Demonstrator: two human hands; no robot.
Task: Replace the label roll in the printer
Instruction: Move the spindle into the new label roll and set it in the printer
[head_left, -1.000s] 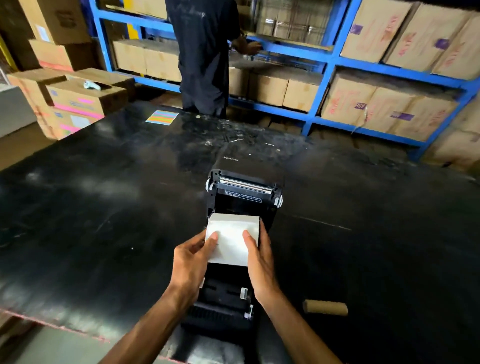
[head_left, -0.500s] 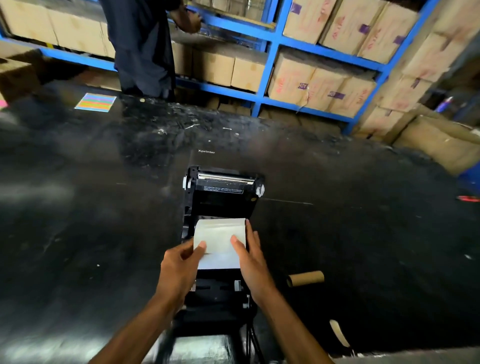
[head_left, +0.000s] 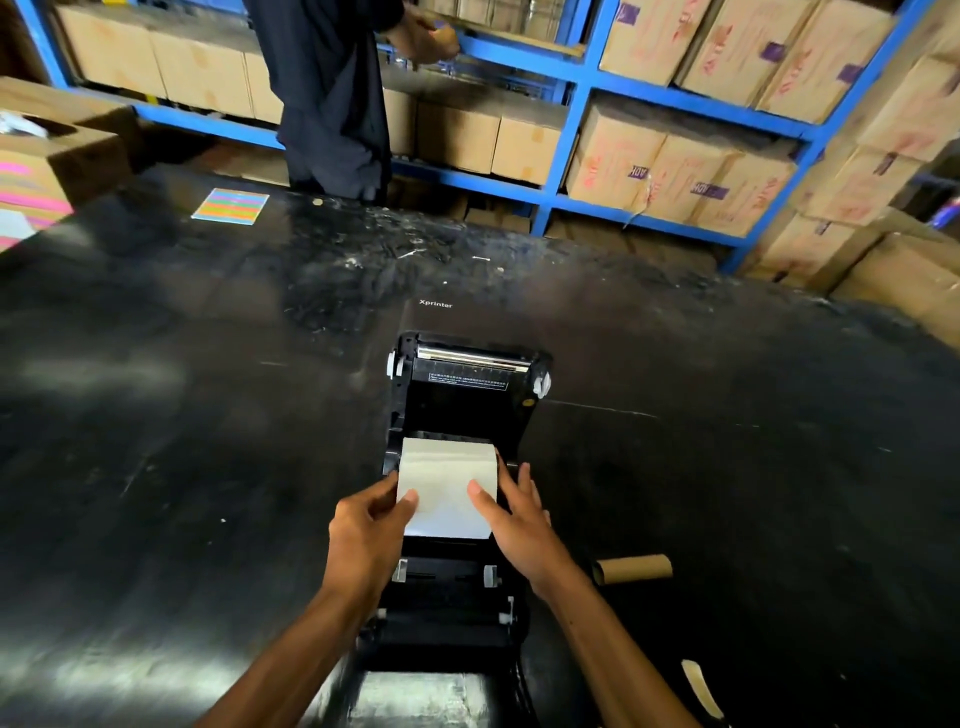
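The step in hand looks like seating the new label roll (head_left: 447, 467) in the open printer (head_left: 457, 587). The roll sits in the printer's bay, and its loose white leader is drawn toward the person. The left hand (head_left: 366, 535) pinches the leader's left edge, thumb on top; the right hand (head_left: 514, 519) rests with its thumb on the paper and its fingers spread along the roll's right side, so both grips are narrow, on paper. Next, I judge, the leader must be pulled flat and straight between the two pale guide tabs (head_left: 400, 569) just below the grips, then the lid (head_left: 467, 379) beyond them shut. The paper is matt, smooth and thin (easily creased); the printer is hard black plastic. To the right of the right grip the spent cardboard core (head_left: 634, 568), a plain brown tube, lies on the scuffed, glossy black table (head_left: 182, 467).
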